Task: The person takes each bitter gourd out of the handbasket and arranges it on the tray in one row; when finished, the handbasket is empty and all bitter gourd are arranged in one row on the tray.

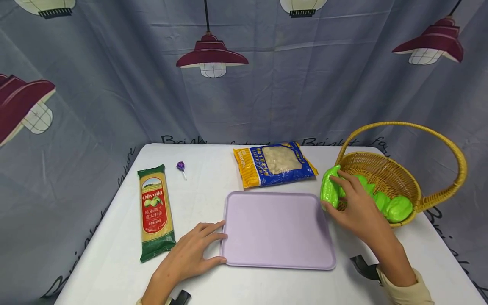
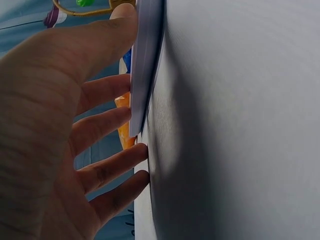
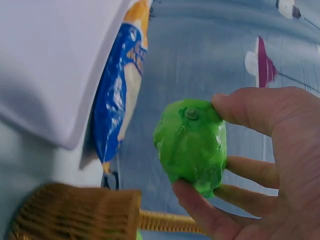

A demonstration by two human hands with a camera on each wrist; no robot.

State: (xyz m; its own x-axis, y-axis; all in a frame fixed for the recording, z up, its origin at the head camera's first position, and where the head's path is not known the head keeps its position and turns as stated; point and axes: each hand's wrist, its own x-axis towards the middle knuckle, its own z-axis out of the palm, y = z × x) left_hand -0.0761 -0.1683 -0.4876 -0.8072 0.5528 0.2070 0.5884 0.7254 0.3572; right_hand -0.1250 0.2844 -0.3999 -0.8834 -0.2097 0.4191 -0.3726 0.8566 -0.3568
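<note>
My right hand holds a shiny, bright green bitter melon between thumb and fingers, at the near-left rim of the wicker basket. In the right wrist view the melon shows its stem end, with the thumb on one side and fingertips on the other. Several more green vegetables lie inside the basket, partly hidden by the hand. My left hand, fingers spread and relaxed, touches the left edge of a pale purple tray. The left wrist view has its thumb and fingertips along the tray's side.
Behind the tray lies a blue and yellow pasta bag. A green and gold spaghetti packet is at the left, with a purple lollipop beyond it. The basket's tall handle arches over the right side. A grey curtain hangs behind the white table.
</note>
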